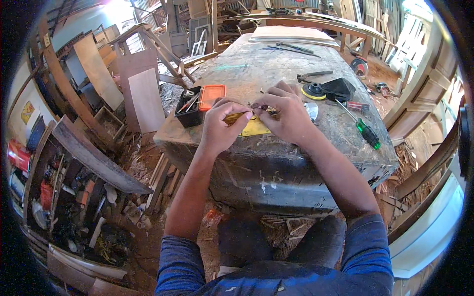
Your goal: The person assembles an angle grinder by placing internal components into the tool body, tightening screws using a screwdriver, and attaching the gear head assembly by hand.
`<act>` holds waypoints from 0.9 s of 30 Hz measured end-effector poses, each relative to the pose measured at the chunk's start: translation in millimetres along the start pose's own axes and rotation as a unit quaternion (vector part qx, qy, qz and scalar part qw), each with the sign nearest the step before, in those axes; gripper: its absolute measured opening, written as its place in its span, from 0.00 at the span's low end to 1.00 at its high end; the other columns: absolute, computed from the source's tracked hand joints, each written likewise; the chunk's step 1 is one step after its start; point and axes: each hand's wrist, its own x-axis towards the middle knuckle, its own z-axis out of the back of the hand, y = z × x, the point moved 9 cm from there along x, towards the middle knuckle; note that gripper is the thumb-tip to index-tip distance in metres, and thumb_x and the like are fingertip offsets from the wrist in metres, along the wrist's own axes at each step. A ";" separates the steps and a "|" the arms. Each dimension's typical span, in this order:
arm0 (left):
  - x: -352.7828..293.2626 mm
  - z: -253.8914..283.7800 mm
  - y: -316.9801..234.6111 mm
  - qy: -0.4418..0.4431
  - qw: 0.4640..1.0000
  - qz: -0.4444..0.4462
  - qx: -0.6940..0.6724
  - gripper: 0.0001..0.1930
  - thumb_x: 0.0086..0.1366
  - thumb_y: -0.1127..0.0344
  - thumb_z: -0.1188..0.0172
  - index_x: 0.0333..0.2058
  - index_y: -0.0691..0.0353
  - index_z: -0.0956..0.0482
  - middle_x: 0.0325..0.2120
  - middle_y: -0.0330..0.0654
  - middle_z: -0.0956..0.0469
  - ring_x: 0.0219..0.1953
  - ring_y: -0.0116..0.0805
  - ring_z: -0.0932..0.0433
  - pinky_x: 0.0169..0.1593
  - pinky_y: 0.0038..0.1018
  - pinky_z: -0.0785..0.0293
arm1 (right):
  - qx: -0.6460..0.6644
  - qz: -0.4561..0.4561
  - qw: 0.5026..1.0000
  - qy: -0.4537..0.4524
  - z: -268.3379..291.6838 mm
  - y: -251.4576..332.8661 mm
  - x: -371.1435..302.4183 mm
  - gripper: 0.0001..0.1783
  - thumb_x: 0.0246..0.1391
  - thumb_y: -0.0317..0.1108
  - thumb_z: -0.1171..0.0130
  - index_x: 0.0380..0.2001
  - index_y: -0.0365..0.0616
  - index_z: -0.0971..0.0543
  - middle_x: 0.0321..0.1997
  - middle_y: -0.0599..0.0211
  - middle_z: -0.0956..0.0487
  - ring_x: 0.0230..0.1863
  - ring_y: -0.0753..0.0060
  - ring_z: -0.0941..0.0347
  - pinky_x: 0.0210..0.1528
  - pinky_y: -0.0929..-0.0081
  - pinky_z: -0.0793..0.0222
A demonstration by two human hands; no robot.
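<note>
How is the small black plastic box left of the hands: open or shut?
Open: items show inside the black box, its orange rectangular lid off to the right.

A reddish-brown dirt floor (148,244), littered with wood scraps, surrounds a large, worn grey table (266,69) with a scuffed dark front. Tall pale wooden board (98,71) leans at left; brown panelled wooden door (417,91) stands at right. Bright daylight enters upper left and upper right.
</note>
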 end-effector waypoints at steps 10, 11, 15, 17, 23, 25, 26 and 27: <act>-0.5 2.0 -17.1 -0.007 0.999 -0.051 0.011 0.08 0.65 0.73 0.30 0.44 0.64 0.13 0.43 0.45 0.12 0.49 0.42 0.14 0.57 0.36 0.22 | 0.004 0.015 1.000 0.008 -1.3 0.8 -1.1 0.09 0.50 0.32 0.30 0.36 0.50 0.09 0.37 0.64 0.16 0.52 0.54 0.23 0.63 0.48 0.31; -1.2 2.6 -19.7 -0.014 0.997 -0.071 0.021 0.08 0.65 0.73 0.30 0.43 0.64 0.14 0.42 0.45 0.12 0.48 0.44 0.13 0.57 0.37 0.22 | 0.007 0.011 1.000 0.008 -2.0 -0.1 -0.9 0.09 0.50 0.32 0.30 0.36 0.49 0.09 0.37 0.63 0.16 0.52 0.53 0.23 0.63 0.48 0.31; -5.5 0.7 -30.2 -0.032 0.986 -0.144 0.075 0.08 0.65 0.74 0.31 0.43 0.63 0.14 0.41 0.45 0.11 0.47 0.46 0.13 0.56 0.39 0.22 | 0.017 -0.005 1.000 -0.013 0.7 -2.4 -0.7 0.08 0.52 0.32 0.31 0.36 0.48 0.09 0.38 0.62 0.15 0.52 0.52 0.22 0.64 0.47 0.31; -7.6 0.3 -30.4 -0.043 0.985 -0.144 0.088 0.09 0.64 0.73 0.31 0.43 0.62 0.14 0.40 0.46 0.11 0.45 0.49 0.14 0.56 0.41 0.22 | 0.068 -0.050 0.995 -0.059 7.5 -13.0 0.1 0.07 0.54 0.34 0.31 0.36 0.46 0.10 0.38 0.61 0.14 0.51 0.52 0.22 0.65 0.48 0.31; -11.5 3.8 -30.3 -0.067 0.986 -0.118 0.101 0.09 0.64 0.72 0.32 0.43 0.62 0.15 0.41 0.48 0.11 0.45 0.52 0.14 0.57 0.44 0.22 | 0.025 -0.019 0.999 -0.010 3.7 1.2 0.6 0.08 0.57 0.38 0.28 0.37 0.48 0.09 0.39 0.62 0.13 0.52 0.53 0.21 0.69 0.50 0.32; -12.5 1.9 -29.2 -0.065 0.985 -0.123 0.102 0.10 0.63 0.72 0.32 0.44 0.62 0.15 0.41 0.48 0.11 0.46 0.53 0.14 0.58 0.44 0.22 | 0.005 -0.014 1.000 0.001 2.4 2.9 0.2 0.08 0.57 0.39 0.28 0.37 0.48 0.09 0.39 0.62 0.13 0.52 0.53 0.21 0.69 0.50 0.33; -12.5 0.8 -30.9 -0.059 0.985 -0.126 0.101 0.11 0.63 0.71 0.32 0.44 0.62 0.15 0.41 0.48 0.11 0.46 0.54 0.14 0.58 0.45 0.22 | -0.015 -0.013 1.000 0.012 0.2 2.9 -0.1 0.08 0.57 0.39 0.27 0.36 0.49 0.09 0.40 0.63 0.13 0.53 0.53 0.21 0.70 0.50 0.33; -12.4 1.1 -31.8 -0.060 0.985 -0.126 0.102 0.11 0.63 0.71 0.32 0.44 0.62 0.15 0.41 0.48 0.11 0.46 0.54 0.14 0.58 0.45 0.22 | -0.015 -0.012 1.000 0.012 -1.7 1.3 0.5 0.08 0.57 0.39 0.27 0.36 0.49 0.09 0.40 0.63 0.13 0.53 0.53 0.21 0.70 0.50 0.33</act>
